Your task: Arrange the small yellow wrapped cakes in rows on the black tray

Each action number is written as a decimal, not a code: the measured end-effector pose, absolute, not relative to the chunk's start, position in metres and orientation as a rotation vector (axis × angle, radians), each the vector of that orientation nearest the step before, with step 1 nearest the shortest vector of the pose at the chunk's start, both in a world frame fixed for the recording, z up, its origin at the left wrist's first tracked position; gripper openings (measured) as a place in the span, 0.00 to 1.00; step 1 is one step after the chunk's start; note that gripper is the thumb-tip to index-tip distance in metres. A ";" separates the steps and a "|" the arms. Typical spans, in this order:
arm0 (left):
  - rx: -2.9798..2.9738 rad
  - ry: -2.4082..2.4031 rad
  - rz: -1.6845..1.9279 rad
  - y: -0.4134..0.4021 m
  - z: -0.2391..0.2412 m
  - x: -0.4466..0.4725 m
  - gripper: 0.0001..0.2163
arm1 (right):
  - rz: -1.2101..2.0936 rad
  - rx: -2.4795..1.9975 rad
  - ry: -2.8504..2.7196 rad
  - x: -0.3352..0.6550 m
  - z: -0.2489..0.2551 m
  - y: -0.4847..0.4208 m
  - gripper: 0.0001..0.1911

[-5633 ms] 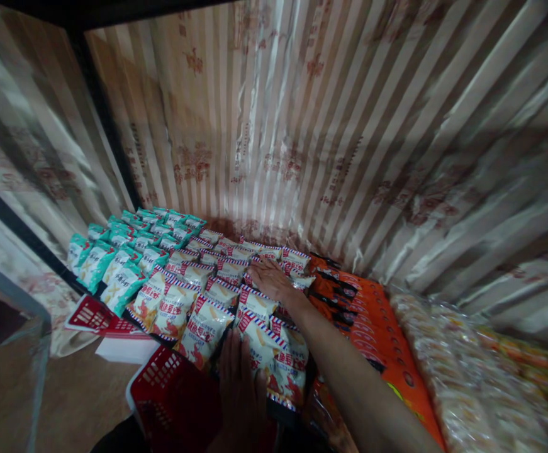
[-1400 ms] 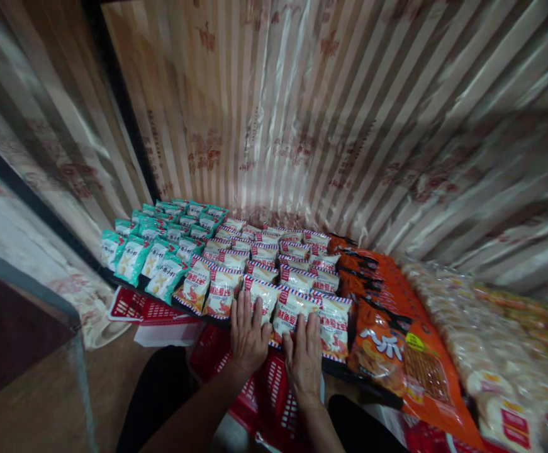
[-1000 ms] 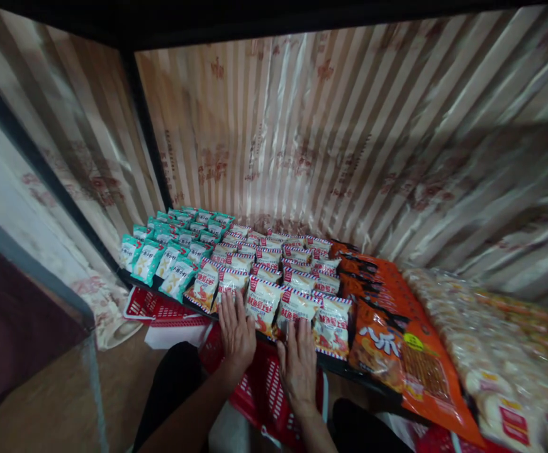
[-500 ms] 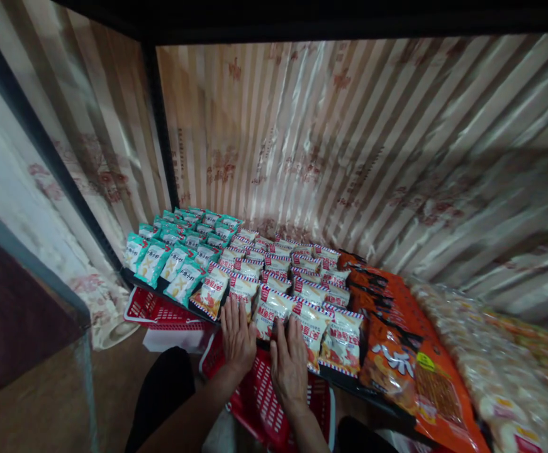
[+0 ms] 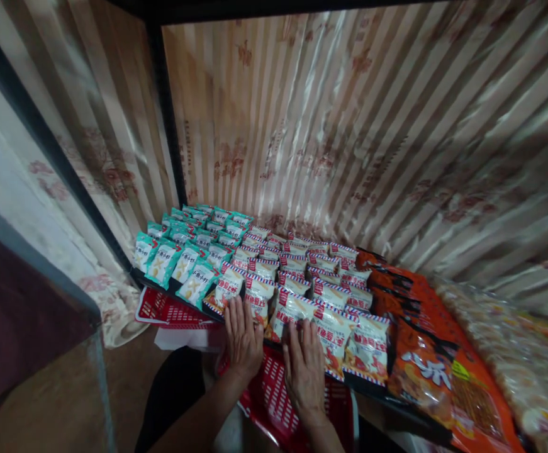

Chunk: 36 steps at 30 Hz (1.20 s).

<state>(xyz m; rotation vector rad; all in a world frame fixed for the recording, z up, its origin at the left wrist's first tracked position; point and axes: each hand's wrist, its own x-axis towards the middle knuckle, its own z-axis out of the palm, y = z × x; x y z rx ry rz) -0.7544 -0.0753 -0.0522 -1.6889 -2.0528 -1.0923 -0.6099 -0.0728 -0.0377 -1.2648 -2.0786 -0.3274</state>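
My left hand [image 5: 244, 341], fingers stretched out, lies against the lower front of a white snack bag [image 5: 259, 292] with a striped red-and-blue edge. To its right, my right hand [image 5: 306, 365] is also flat, its fingertips touching the front-row snack bags [image 5: 336, 333] of the same kind. Neither hand grips anything. Several rows of these bags stand on the dark shelf [image 5: 372, 385]. Left of them are rows of teal-and-white snack bags [image 5: 198, 283], leaning back slightly. My fingers partly cover the lower parts of the bags they touch.
Orange snack bags [image 5: 419, 368] and clear-wrapped pale packages [image 5: 504, 358] fill the shelf's right side. Below the shelf edge are a red basket [image 5: 274, 402] and another red basket [image 5: 172, 308]. A black shelf post [image 5: 166, 107] rises at the back left, before a patterned curtain [image 5: 292, 126].
The view has shifted, so the shelf and bags appear farther right. Both hands stay flat against the front bags, with little visible movement relative to them.
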 end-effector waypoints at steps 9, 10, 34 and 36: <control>-1.547 -2.096 -1.052 -0.059 -0.060 -0.792 0.29 | -0.243 -1.038 -2.267 -0.676 -0.009 -0.045 0.33; -1.552 -2.095 -1.028 -0.057 -0.062 -0.794 0.28 | -0.228 -1.026 -2.276 -0.681 -0.011 -0.042 0.33; -1.722 -2.002 -0.988 -0.074 -0.060 -0.817 0.28 | -0.331 -1.229 -2.181 -0.689 -0.032 -0.064 0.34; -1.696 -2.007 -1.028 -0.076 -0.055 -0.825 0.28 | -0.317 -1.224 -2.180 -0.691 -0.030 -0.067 0.34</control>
